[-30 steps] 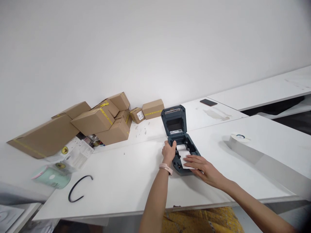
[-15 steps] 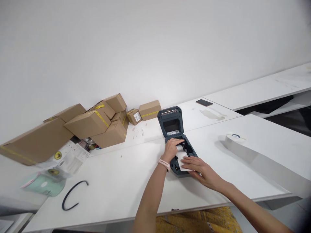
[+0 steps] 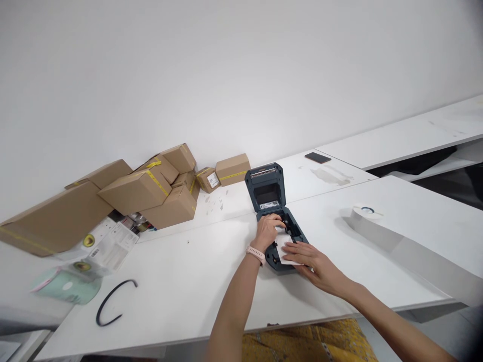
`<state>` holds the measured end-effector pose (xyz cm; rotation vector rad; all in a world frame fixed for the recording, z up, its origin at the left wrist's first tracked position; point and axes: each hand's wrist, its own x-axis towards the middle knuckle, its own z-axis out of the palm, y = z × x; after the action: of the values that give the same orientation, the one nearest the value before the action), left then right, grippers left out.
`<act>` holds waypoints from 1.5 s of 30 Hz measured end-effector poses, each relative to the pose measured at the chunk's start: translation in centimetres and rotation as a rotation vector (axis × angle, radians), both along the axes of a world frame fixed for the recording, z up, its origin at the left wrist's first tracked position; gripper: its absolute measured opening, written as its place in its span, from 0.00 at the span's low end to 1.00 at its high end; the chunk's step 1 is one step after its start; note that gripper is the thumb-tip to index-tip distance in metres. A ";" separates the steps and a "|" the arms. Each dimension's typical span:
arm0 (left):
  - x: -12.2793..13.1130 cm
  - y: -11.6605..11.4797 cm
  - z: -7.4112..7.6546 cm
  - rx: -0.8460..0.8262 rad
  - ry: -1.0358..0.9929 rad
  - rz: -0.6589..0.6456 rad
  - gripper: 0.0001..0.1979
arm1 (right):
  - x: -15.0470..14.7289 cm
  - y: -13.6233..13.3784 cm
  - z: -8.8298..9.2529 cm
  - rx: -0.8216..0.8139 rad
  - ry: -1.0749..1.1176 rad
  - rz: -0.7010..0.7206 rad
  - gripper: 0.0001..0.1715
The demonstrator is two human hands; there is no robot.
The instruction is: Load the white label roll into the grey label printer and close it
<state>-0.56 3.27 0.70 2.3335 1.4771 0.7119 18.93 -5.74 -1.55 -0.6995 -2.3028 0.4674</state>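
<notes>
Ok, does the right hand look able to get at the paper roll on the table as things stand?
Probably yes: nothing seems to stand between the right hand and the paper roll, though the fingers would have to leave the white paper in the open printer.

Blue-grey printer, hinged open, on white table; white paper lying inside.

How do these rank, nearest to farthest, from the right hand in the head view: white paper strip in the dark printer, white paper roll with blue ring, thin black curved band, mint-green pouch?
1. White paper strip, partly under the right hand.
2. White paper roll, to the right.
3. Black curved band, well left.
4. Mint-green pouch, left beyond the band.
</notes>
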 end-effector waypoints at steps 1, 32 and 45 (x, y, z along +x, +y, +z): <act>0.0 0.0 -0.1 0.008 -0.003 -0.002 0.24 | -0.1 0.0 0.0 -0.001 0.000 0.004 0.21; -0.1 -0.4 0.5 0.000 -0.125 0.021 0.28 | 1.0 0.6 1.3 -0.058 -0.105 0.066 0.19; -0.2 0.1 -0.2 0.067 -0.084 -0.005 0.26 | 0.7 0.2 4.3 -0.121 -0.190 0.059 0.14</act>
<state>-0.78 3.37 0.52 2.3251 1.4317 0.8594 19.66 -5.56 2.74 -0.7652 -2.4951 0.5935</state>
